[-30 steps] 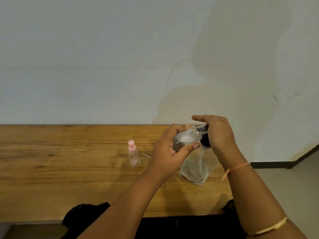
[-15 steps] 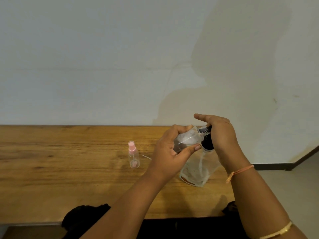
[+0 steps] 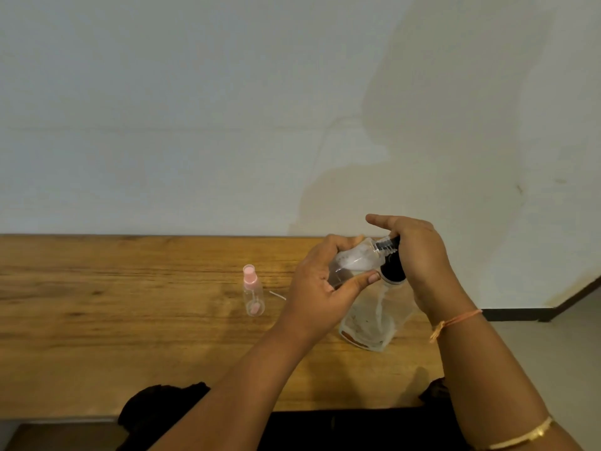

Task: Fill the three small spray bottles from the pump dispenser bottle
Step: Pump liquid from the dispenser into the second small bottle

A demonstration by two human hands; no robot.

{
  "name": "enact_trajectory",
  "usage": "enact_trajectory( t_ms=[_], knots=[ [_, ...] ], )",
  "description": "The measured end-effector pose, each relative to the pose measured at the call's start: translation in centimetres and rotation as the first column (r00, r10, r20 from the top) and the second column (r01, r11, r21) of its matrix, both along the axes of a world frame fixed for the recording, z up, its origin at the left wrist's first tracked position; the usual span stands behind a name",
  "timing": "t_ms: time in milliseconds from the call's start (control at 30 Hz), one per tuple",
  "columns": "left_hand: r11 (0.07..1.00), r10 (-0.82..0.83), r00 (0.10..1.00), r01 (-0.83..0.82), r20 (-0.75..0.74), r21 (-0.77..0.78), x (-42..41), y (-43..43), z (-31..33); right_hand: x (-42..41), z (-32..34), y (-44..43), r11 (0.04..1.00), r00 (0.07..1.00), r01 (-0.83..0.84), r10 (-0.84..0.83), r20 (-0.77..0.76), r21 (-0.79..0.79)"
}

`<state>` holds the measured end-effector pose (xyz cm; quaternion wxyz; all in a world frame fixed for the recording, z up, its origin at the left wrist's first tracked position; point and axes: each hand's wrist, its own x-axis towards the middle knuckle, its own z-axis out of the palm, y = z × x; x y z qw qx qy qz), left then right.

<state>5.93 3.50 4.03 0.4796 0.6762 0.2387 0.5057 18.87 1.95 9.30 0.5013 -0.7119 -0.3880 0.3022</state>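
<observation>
- A wooden table [image 3: 130, 336] runs along a plain white wall [image 3: 195, 109]; you work at its right end.
- The small bottle [image 3: 353, 262] is off the table, tilted nearly on its side. Its uncapped threaded neck points right, up against the pump's black head [image 3: 392, 270].
- Your left hand [image 3: 322, 291] grips that bottle round its body, fingers over the top and thumb beneath.
- The pump bottle [image 3: 377, 320] stands upright on the table, directly under both hands. It is clear, with its dip tube visible inside.
- Your right hand [image 3: 419, 258] is cupped over the pump head, index finger straight out to the left. Whether it is pressing cannot be told.
- The two hands are close together, meeting at the nozzle.
- A pink-capped bottle [image 3: 253, 292] stands upright on the table, left of your left hand and apart from it.
- A thin pale tube [image 3: 277, 295] lies on the table between that bottle and your left hand.
- An orange thread [image 3: 455, 320] circles your right wrist, with a gold bangle [image 3: 523, 437] further up the forearm.
</observation>
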Motion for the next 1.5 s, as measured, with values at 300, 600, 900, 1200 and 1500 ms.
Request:
enact_trajectory(
  t_ms=[300,600,900,1200,1500],
  knots=[
    [0.999,0.041,0.998,-0.041,-0.039,-0.018,0.2,0.2,-0.7,-0.4,-1.1,0.3,0.996,0.973,0.006,0.014,0.231,-0.085],
    [1.000,-0.001,0.999,0.002,0.035,-0.010,0.2,0.2,-0.4,-0.4,0.0,0.1,1.000,0.998,0.012,-0.013,0.064,0.018],
    [1.000,0.011,0.999,-0.010,0.034,-0.014,0.3,0.2,-0.9,-0.5,-1.4,-0.1,1.000,0.961,0.010,-0.004,0.277,-0.019],
    [1.000,-0.015,0.999,0.015,0.036,-0.003,0.4,0.4,-0.6,-0.1,-1.0,0.1,0.998,0.957,-0.023,0.037,0.289,-0.052],
    [1.000,-0.011,0.999,0.011,0.037,-0.001,0.3,0.2,-0.6,-0.5,-0.8,-0.4,1.000,0.970,-0.018,0.021,0.243,-0.015]
  ],
)
